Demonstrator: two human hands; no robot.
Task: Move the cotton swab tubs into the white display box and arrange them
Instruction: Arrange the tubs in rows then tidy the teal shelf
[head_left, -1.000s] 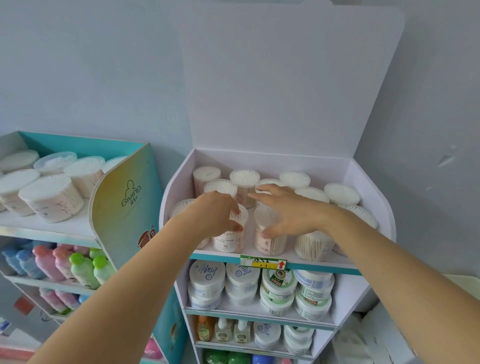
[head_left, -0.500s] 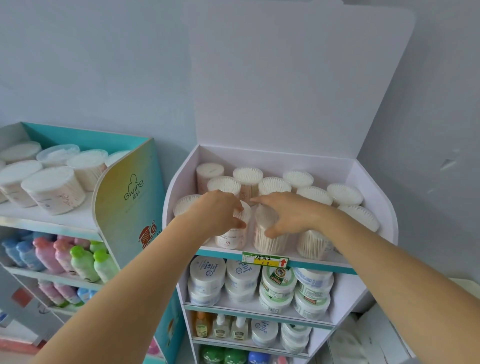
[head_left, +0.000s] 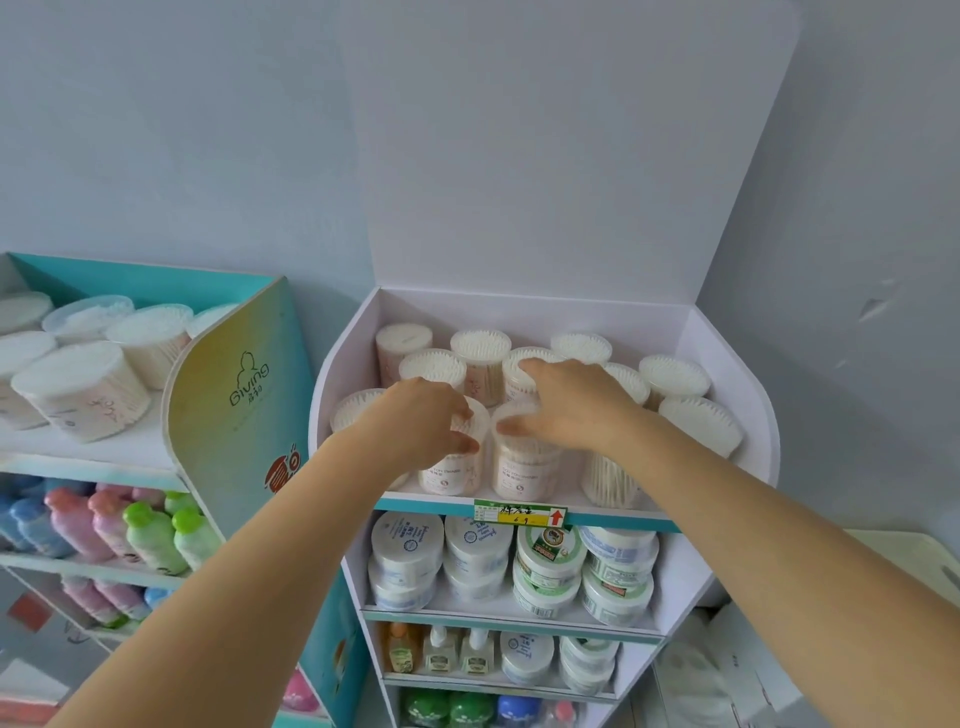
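Against a pale wall, in the white display box (head_left: 719, 358), the left hand (head_left: 423, 418) grips one front tub (head_left: 454, 467) while the right hand (head_left: 569, 402) lies open-fingered over its neighbour (head_left: 524, 467), seemingly squaring the row.

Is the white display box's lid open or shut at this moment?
Open. The lid stands upright behind the white display box, leaving the cotton swab tubs exposed.

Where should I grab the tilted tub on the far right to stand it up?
Grip the tilted tub round its sides, coming from above and the front. It leans against the box wall with its top facing you, and other tubs crowd its left, so only the upper side is probably free for fingers.
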